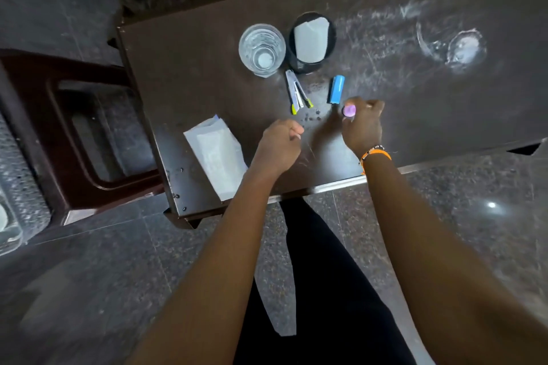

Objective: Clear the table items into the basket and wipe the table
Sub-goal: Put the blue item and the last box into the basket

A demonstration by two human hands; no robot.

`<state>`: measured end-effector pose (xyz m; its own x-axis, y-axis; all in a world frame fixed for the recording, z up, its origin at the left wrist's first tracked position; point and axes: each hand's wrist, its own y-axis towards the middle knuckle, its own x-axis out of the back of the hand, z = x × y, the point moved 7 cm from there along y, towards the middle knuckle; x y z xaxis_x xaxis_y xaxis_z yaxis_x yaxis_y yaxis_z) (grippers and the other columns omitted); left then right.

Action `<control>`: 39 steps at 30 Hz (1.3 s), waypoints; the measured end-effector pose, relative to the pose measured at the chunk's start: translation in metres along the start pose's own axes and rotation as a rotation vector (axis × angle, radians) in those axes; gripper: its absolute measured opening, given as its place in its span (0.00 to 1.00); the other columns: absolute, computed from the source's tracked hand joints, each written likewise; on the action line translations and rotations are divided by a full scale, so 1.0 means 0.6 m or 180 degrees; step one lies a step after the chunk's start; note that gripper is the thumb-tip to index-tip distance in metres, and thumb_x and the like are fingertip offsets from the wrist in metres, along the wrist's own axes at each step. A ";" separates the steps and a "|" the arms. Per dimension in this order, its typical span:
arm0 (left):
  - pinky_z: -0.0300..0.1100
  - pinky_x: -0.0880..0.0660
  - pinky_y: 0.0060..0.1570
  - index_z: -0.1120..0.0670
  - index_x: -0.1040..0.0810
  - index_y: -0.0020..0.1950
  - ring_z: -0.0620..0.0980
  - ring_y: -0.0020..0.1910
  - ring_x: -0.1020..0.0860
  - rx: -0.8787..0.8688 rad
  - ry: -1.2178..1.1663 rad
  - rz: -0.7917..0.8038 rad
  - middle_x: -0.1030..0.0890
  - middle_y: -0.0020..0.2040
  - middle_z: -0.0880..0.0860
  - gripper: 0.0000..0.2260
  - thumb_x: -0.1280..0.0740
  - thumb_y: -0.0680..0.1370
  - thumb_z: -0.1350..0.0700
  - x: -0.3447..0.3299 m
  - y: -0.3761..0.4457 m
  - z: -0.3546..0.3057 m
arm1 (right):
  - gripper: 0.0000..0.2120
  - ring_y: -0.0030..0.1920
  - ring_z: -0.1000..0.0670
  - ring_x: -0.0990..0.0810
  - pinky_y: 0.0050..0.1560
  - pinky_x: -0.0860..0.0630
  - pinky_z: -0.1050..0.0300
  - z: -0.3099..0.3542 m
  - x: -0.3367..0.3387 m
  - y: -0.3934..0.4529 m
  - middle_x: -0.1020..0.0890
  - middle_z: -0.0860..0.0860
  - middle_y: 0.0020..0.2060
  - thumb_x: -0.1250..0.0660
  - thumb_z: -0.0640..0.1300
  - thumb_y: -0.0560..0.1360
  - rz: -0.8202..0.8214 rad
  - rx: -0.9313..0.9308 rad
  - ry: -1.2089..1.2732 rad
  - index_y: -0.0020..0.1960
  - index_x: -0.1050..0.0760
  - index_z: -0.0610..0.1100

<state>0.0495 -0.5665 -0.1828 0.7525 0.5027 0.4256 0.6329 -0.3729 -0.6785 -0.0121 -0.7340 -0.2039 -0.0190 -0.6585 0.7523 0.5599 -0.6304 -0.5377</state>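
On the dark brown table [207, 47] stand a clear glass [262, 49] and a black mesh basket [312, 42] with a white paper inside. In front of them lie a grey stapler with yellow tips [298, 93] and a blue cylinder [337, 89]. My right hand [362, 126] grips a small purple object [349, 111] just below the blue cylinder. My left hand [281, 144] hovers over the table's front part with fingers curled, and nothing shows in it. A white folded cloth or paper [218, 152] lies at the front left.
Small dark specks [310, 117] dot the table between my hands. White smears and a ring mark [462, 49] cover the right side. A dark wooden chair [89, 133] stands to the left. The floor is dark granite tile [89, 290].
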 end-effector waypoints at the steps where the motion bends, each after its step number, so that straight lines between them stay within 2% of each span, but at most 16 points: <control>1: 0.38 0.31 0.56 0.58 0.21 0.55 0.55 0.54 0.23 -0.0033 0.0016 0.0022 0.20 0.53 0.58 0.14 0.43 0.75 0.66 -0.010 0.008 -0.008 | 0.15 0.53 0.41 0.24 0.56 0.29 0.50 -0.007 -0.006 0.011 0.35 0.37 0.64 0.42 0.32 0.73 0.0084 -0.0009 -0.0014 0.58 0.26 0.38; 3: 0.40 0.33 0.59 0.58 0.23 0.59 0.56 0.57 0.25 -0.0137 0.0186 0.0134 0.22 0.57 0.60 0.18 0.45 0.75 0.68 -0.032 0.024 -0.024 | 0.15 0.48 0.48 0.24 0.57 0.31 0.52 -0.020 -0.016 0.032 0.32 0.37 0.64 0.43 0.32 0.73 0.0199 0.0008 -0.0022 0.57 0.25 0.37; 6: 0.34 0.41 0.63 0.57 0.27 0.66 0.54 0.66 0.30 -0.0286 0.0481 0.0369 0.28 0.65 0.60 0.22 0.45 0.75 0.70 -0.074 0.052 -0.046 | 0.15 0.56 0.43 0.25 0.56 0.31 0.56 -0.040 -0.025 0.054 0.26 0.39 0.61 0.44 0.32 0.74 0.0295 -0.0025 0.0054 0.55 0.22 0.37; 8: 0.36 0.44 0.67 0.55 0.31 0.70 0.55 0.69 0.34 -0.0306 0.0627 0.0472 0.33 0.68 0.60 0.24 0.46 0.75 0.70 -0.099 0.073 -0.061 | 0.13 0.48 0.46 0.25 0.44 0.36 0.57 -0.049 -0.026 0.058 0.23 0.38 0.53 0.45 0.32 0.74 0.0322 0.0039 0.0024 0.42 0.22 0.40; 10: 0.42 0.41 0.71 0.54 0.33 0.72 0.57 0.70 0.36 -0.0320 0.0734 0.0489 0.37 0.71 0.60 0.26 0.46 0.75 0.70 -0.120 0.094 -0.076 | 0.19 0.34 0.58 0.34 0.35 0.43 0.61 -0.062 -0.021 0.059 0.28 0.41 0.43 0.45 0.30 0.72 0.0241 0.0070 0.0070 0.29 0.36 0.50; 12: 0.47 0.40 0.71 0.53 0.34 0.72 0.59 0.70 0.36 -0.0328 0.0859 0.0510 0.40 0.73 0.60 0.26 0.45 0.76 0.69 -0.139 0.116 -0.088 | 0.23 0.31 0.62 0.38 0.33 0.38 0.66 -0.077 -0.013 0.049 0.31 0.44 0.42 0.44 0.30 0.71 0.0207 -0.0022 0.0243 0.27 0.42 0.54; 14: 0.48 0.37 0.70 0.53 0.34 0.72 0.60 0.68 0.35 -0.0226 0.0995 0.0575 0.43 0.74 0.59 0.25 0.45 0.76 0.68 -0.154 0.133 -0.092 | 0.20 0.36 0.60 0.30 0.35 0.39 0.69 -0.095 -0.012 0.036 0.26 0.41 0.44 0.44 0.29 0.71 0.0168 -0.0200 0.0360 0.29 0.30 0.49; 16: 0.48 0.34 0.68 0.53 0.34 0.72 0.60 0.67 0.36 -0.0109 0.1199 0.0565 0.44 0.74 0.58 0.24 0.45 0.77 0.68 -0.165 0.146 -0.093 | 0.15 0.49 0.45 0.22 0.41 0.37 0.69 -0.108 -0.007 0.025 0.22 0.37 0.52 0.43 0.28 0.71 -0.0002 -0.0355 0.0609 0.43 0.18 0.38; 20: 0.48 0.32 0.64 0.60 0.30 0.66 0.62 0.63 0.32 -0.0140 0.1240 0.0336 0.40 0.70 0.61 0.19 0.45 0.76 0.70 -0.160 0.150 -0.098 | 0.13 0.55 0.39 0.22 0.54 0.32 0.61 -0.106 -0.007 0.005 0.22 0.36 0.55 0.39 0.30 0.73 -0.0126 -0.0405 0.0934 0.52 0.19 0.37; 24: 0.41 0.35 0.63 0.62 0.25 0.63 0.59 0.63 0.28 -0.0234 0.0744 -0.0060 0.32 0.66 0.62 0.17 0.42 0.76 0.70 -0.113 0.124 -0.086 | 0.13 0.55 0.43 0.21 0.53 0.30 0.64 -0.078 -0.012 -0.003 0.19 0.40 0.54 0.34 0.32 0.71 -0.0143 -0.0504 0.1106 0.53 0.19 0.40; 26: 0.34 0.36 0.58 0.62 0.22 0.60 0.57 0.62 0.27 -0.0282 0.0414 -0.0308 0.29 0.64 0.61 0.16 0.41 0.75 0.70 -0.075 0.091 -0.075 | 0.12 0.51 0.42 0.19 0.56 0.25 0.55 -0.054 -0.019 -0.011 0.18 0.41 0.52 0.34 0.31 0.70 -0.0068 -0.0514 0.1263 0.50 0.20 0.40; 28: 0.30 0.36 0.55 0.62 0.20 0.56 0.56 0.59 0.25 -0.0259 0.0059 -0.0618 0.26 0.62 0.61 0.15 0.40 0.74 0.70 -0.028 0.053 -0.053 | 0.11 0.43 0.41 0.17 0.53 0.21 0.47 -0.019 -0.029 -0.026 0.17 0.39 0.50 0.37 0.30 0.71 0.0107 -0.0378 0.1475 0.49 0.20 0.39; 30: 0.29 0.36 0.55 0.62 0.18 0.54 0.56 0.58 0.23 -0.0055 -0.0200 -0.0975 0.24 0.60 0.61 0.13 0.37 0.73 0.70 0.026 0.014 -0.014 | 0.10 0.43 0.39 0.17 0.51 0.21 0.45 0.028 -0.041 -0.046 0.17 0.39 0.49 0.39 0.31 0.72 0.0257 -0.0008 0.1339 0.50 0.21 0.38; 34: 0.31 0.33 0.56 0.60 0.17 0.51 0.53 0.56 0.22 0.0363 -0.0718 -0.1688 0.21 0.57 0.59 0.13 0.36 0.72 0.70 0.153 -0.065 0.084 | 0.08 0.39 0.47 0.21 0.41 0.25 0.67 0.142 -0.082 -0.106 0.17 0.42 0.47 0.38 0.35 0.75 0.0529 0.0708 0.1263 0.51 0.22 0.39; 37: 0.42 0.26 0.58 0.56 0.17 0.52 0.52 0.53 0.20 0.0524 -0.1065 -0.2006 0.20 0.56 0.58 0.15 0.36 0.72 0.70 0.236 -0.118 0.151 | 0.07 0.38 0.52 0.22 0.40 0.27 0.70 0.228 -0.123 -0.154 0.18 0.45 0.44 0.38 0.36 0.76 0.0824 0.1018 0.1253 0.51 0.22 0.38; 39: 0.44 0.23 0.54 0.52 0.18 0.52 0.53 0.49 0.19 0.0642 -0.1326 -0.2206 0.19 0.53 0.60 0.15 0.36 0.73 0.68 0.295 -0.156 0.198 | 0.07 0.34 0.57 0.22 0.40 0.26 0.67 0.293 -0.161 -0.195 0.19 0.47 0.42 0.38 0.37 0.77 0.1058 0.1141 0.1323 0.50 0.23 0.38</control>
<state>0.1015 -0.3500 -0.1153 0.0504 0.8290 0.5569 0.8532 0.2541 -0.4556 0.0700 -0.5245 -0.1469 -0.0759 -0.9450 0.3182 0.8321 -0.2359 -0.5020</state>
